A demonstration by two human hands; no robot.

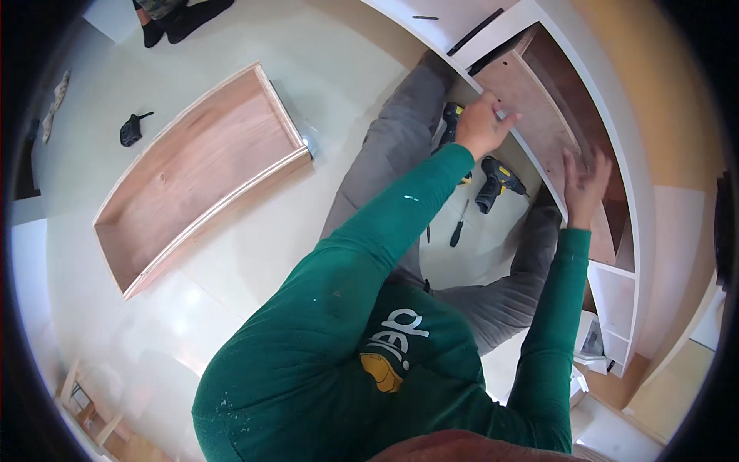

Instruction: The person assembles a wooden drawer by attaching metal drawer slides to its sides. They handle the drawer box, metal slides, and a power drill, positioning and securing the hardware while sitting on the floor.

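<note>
A wooden drawer (523,96) sits inside an opening of the white cabinet (627,146) in front of me. My left hand (486,125) is at the near edge of its pale front panel, thumb and forefinger curled toward each other. A small pale spot shows between them, too small to name. Over the drawer's right part lies my right hand (586,185), fingers apart and touching the panel's upper edge. Between my legs, a drill (496,183) and a screwdriver (458,227) lie on the floor. A second yellow-and-black power tool (450,115) is partly hidden by my left hand and wrist.
Another open wooden drawer box (196,173) rests on the floor to my left, a black tape measure (132,129) beyond it. A person's dark-socked feet (181,21) are at the top left. A thin dark rail (476,31) lies on the cabinet.
</note>
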